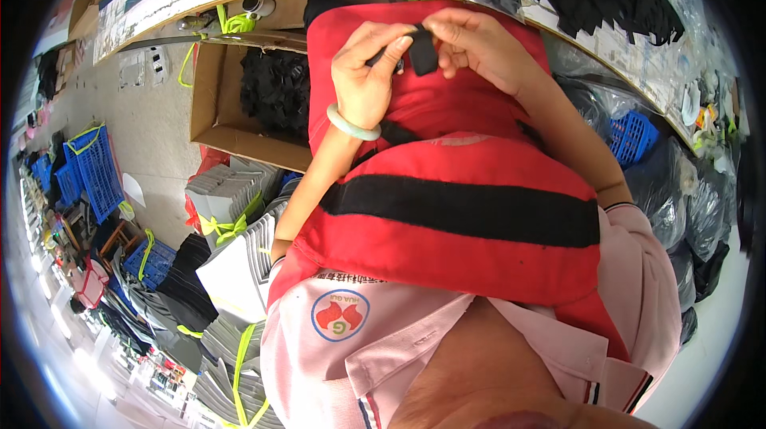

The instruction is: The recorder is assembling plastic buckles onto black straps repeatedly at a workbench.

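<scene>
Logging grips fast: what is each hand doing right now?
Left hand: closed, pinching the small black piece.
Right hand: closed, pinching the same piece.

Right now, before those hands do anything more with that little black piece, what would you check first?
1. Both hands on the small black piece: ok; left hand and right hand pinch it together.
2. Piece fully in view: not ok; fingers cover part of it.
3. Piece held over the red apron: ok.
4. Jade-green bangle apart from the piece: ok; it sits at the left wrist.
5. Cardboard box of black parts at the left: ok, open.
6. Condition of the piece's edges: cannot tell.
</scene>
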`<state>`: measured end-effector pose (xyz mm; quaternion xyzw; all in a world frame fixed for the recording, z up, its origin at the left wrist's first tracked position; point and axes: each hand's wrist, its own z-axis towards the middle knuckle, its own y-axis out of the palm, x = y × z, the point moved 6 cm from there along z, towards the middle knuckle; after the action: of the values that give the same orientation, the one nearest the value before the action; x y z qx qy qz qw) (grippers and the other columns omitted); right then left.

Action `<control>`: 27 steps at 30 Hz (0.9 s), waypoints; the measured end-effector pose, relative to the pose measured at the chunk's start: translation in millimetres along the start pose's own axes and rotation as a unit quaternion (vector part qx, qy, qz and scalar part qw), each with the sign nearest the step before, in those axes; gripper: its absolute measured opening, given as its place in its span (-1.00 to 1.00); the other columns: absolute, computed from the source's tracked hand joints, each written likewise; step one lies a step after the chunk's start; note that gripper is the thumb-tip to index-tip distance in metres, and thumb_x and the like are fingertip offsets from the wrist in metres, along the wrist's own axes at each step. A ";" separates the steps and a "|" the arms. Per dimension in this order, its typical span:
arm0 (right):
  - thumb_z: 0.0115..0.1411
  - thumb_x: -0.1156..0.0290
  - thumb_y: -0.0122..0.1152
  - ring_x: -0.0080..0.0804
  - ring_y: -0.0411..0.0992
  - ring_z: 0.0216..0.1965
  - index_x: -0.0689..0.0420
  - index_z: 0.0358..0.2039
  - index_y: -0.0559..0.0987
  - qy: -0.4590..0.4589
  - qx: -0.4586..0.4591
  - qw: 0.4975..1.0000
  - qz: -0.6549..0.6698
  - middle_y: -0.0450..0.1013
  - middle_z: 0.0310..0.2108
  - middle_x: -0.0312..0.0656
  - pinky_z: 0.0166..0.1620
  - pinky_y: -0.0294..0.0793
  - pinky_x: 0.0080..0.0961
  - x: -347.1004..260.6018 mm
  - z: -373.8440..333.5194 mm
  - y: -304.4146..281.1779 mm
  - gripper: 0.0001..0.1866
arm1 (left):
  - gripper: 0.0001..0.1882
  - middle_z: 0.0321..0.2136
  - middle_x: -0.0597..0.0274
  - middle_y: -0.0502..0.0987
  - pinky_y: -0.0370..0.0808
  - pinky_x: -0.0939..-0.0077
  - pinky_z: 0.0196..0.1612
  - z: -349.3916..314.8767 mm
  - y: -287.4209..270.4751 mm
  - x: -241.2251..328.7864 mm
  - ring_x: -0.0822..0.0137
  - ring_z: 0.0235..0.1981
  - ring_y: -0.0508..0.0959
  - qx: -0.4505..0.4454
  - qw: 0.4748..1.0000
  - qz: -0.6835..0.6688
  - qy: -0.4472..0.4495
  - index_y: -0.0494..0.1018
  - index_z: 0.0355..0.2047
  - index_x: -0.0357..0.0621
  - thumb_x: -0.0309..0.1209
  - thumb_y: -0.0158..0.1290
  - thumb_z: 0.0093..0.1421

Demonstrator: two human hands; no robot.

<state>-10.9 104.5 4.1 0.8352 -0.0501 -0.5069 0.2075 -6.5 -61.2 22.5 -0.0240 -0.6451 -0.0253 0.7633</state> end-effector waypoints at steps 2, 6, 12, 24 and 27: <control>0.23 0.24 0.17 -0.62 0.42 -0.48 0.21 -0.19 0.56 0.079 -0.141 0.986 -0.044 0.44 -0.49 -0.33 -0.38 0.44 -0.71 8.7 -0.3 2.1 -0.71 | -0.86 -0.43 0.26 0.52 0.40 0.69 -0.45 -4.5 4.7 8.9 0.50 -0.50 0.46 -0.035 0.997 0.031 0.059 0.60 -0.31 -0.25 -0.63 0.14 0.09; 0.23 0.24 0.18 -0.63 0.41 -0.48 0.20 -0.20 0.56 0.003 -0.090 0.981 -0.169 0.46 -0.47 -0.32 -0.34 0.43 -0.72 -1.1 -1.3 -0.6 -0.72 | -0.84 -0.39 0.27 0.49 0.39 0.68 -0.46 -11.9 4.2 13.9 0.53 -0.49 0.45 -0.062 0.997 0.027 0.043 0.60 -0.31 -0.24 -0.65 0.15 0.09; 0.22 0.40 0.19 -0.65 0.39 -0.44 0.21 -0.29 0.53 -0.069 -0.044 0.983 -0.167 0.45 -0.44 -0.31 -0.30 0.40 -0.72 -9.9 0.4 6.6 -0.86 | -0.85 -0.38 0.28 0.47 0.38 0.69 -0.47 -15.0 0.2 15.0 0.53 -0.49 0.43 -0.069 0.997 0.025 0.039 0.60 -0.30 -0.24 -0.63 0.15 0.09; 0.23 0.32 0.15 -0.59 0.46 -0.38 0.20 -0.04 0.43 -0.014 -0.134 0.966 -0.222 0.49 -0.29 -0.23 -0.30 0.45 -0.64 35.1 8.4 42.0 -0.67 | -0.67 -0.49 0.39 0.54 0.28 0.78 -0.55 -41.4 -147.3 26.5 0.67 -0.57 0.38 0.049 0.949 0.200 -0.238 0.53 -0.06 -0.11 -0.57 0.14 0.12; 0.21 0.34 0.17 -0.63 0.44 -0.39 0.16 -0.09 0.50 -0.042 -0.138 0.944 -0.296 0.48 -0.31 -0.27 -0.32 0.42 -0.65 37.2 15.0 44.8 -0.72 | -0.46 -0.54 0.39 0.53 0.29 0.78 -0.60 -49.7 -156.7 17.0 0.66 -0.60 0.40 0.028 0.951 0.160 -0.264 0.36 0.13 -0.08 -0.56 0.15 0.11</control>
<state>-0.3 48.5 -14.8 0.7535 0.2614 -0.5819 0.1589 34.3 -221.1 31.6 -0.1112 -0.8115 0.1222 0.5604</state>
